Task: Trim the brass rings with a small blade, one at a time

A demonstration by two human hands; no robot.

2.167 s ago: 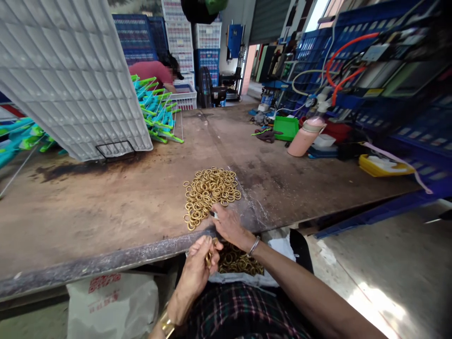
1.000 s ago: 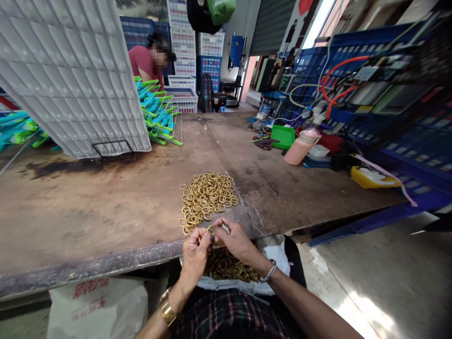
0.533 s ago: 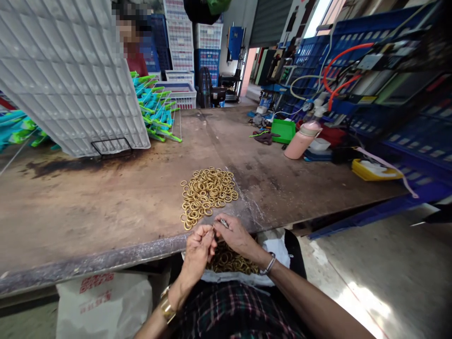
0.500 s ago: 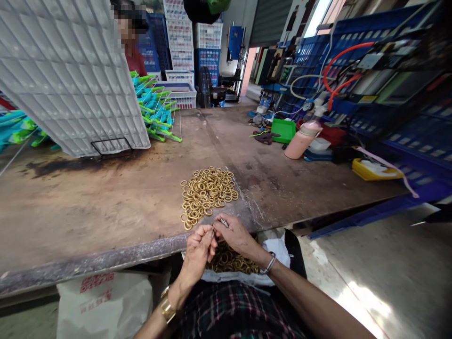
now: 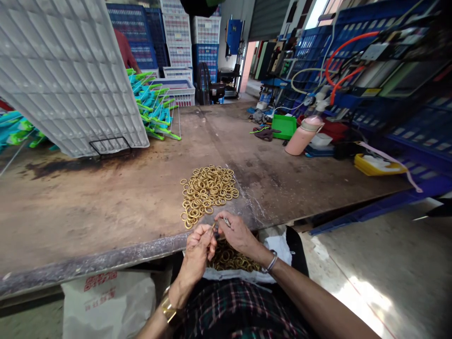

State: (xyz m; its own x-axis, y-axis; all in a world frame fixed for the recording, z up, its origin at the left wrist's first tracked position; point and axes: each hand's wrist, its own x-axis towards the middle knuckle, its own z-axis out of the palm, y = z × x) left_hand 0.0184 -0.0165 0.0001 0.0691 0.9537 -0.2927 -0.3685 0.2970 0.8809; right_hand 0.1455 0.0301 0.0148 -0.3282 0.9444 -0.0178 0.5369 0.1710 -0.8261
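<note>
My left hand (image 5: 198,246) is closed in a pinch near the table's front edge, with a brass-coloured ring (image 5: 213,226) seen mostly edge-on at its fingertips. Close beside it on the right, my right hand (image 5: 240,235) is curled round a small silvery metal piece (image 5: 226,221), most of which is hidden; its kind cannot be made out. Just beyond both hands a pile of brass-coloured rings (image 5: 210,186) lies on the wooden table (image 5: 116,202). Below the hands, more such rings (image 5: 235,258) fill a pale-lined container on my lap, partly covered by my wrists.
A tall ribbed white panel (image 5: 74,80) stands at left, with green and turquoise plastic parts (image 5: 155,108) behind it. At right are a pink bottle (image 5: 303,136), a green tray (image 5: 284,126) and a yellow tray (image 5: 377,165). A person's red sleeve (image 5: 124,49) shows beyond the panel.
My right hand's fingertips have drawn slightly away from my left, so the ring between them shows more. The view has shifted a little, and the person behind the panel has moved left.
</note>
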